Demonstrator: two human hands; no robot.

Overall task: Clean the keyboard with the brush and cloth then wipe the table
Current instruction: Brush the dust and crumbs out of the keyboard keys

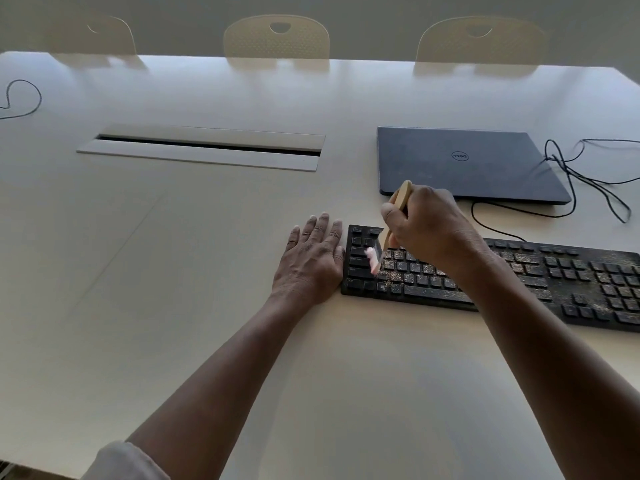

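Forearms come up from the bottom edge, a pale sleeve (117, 462) on the left one. Left hand (311, 258) lies flat on the table (173, 306), fingers straight and together, holding nothing; its thumb side sits against the left end of the keyboard (502, 282), bracing it by the look of it. Right hand (426, 226) is curled round the wooden handle of the brush (388, 233), handle end sticking up past the thumb, pale pink bristles down on the keys near the left end.

Keyboard is black, long axis running left to right, tilted a little with its right end nearer the camera, and it runs off the right edge. Leftmost columns look clean; everything to the right of the bristles is speckled with crumbs, heavy over the number pad. So the dirty stretch lies to the right of both hands, along the long axis, and the right hand is the nearer one. Judgement: brushing barely begun, next strokes have to work rightward. No cloth in view.

Beyond: a closed dark laptop (464, 164) just behind the keyboard, black cables (588, 178) looping to its right, a cable slot (207, 147) in the table, three pale chairs (277, 36) at the far side.
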